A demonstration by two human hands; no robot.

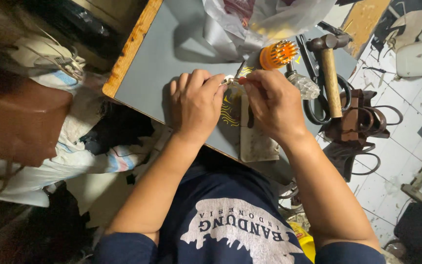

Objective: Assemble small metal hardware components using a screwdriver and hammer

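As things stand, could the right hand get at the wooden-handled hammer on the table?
Probably yes. The hammer lies just beyond the right hand with open tabletop between them, only a clear faceted piece nearby. But that hand is pinching a small red-tipped tool, so it would need to free its fingers first.

Grey table [181, 54], orange spiked holder [278, 54], wooden-handled hammer [330, 80].

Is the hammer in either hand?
No. The hammer lies on the grey table beside the scissors, while the left hand and right hand pinch a small metal piece.
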